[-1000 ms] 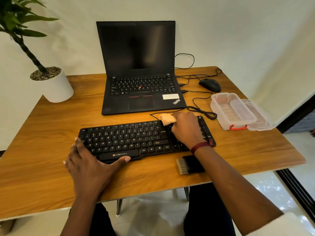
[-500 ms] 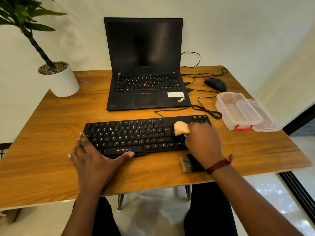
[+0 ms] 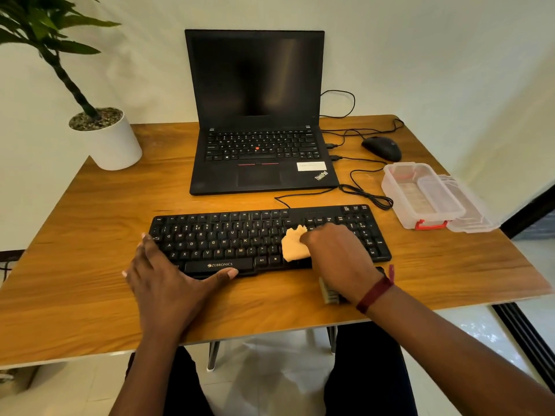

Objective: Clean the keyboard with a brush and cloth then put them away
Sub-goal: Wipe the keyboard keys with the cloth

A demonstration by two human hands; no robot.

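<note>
A black keyboard (image 3: 228, 235) lies across the middle of the wooden table (image 3: 90, 265). My right hand (image 3: 338, 255) presses a small orange cloth (image 3: 295, 244) onto the keys right of centre. My left hand (image 3: 168, 280) lies flat on the keyboard's front left corner, thumb along the space bar, fingers spread. A brush (image 3: 330, 292) with pale bristles lies on the table in front of the keyboard, mostly hidden under my right wrist.
An open black laptop (image 3: 258, 115) stands behind the keyboard. A black mouse (image 3: 382, 148) and loose cables (image 3: 366, 193) lie at the back right. A clear plastic box (image 3: 420, 196) with a red latch and its lid (image 3: 471, 211) sit at right. A potted plant (image 3: 105, 139) stands back left.
My right hand has dragged the cloth from the keyboard's back edge toward its front and slightly left. My left hand stays on the front left corner.
</note>
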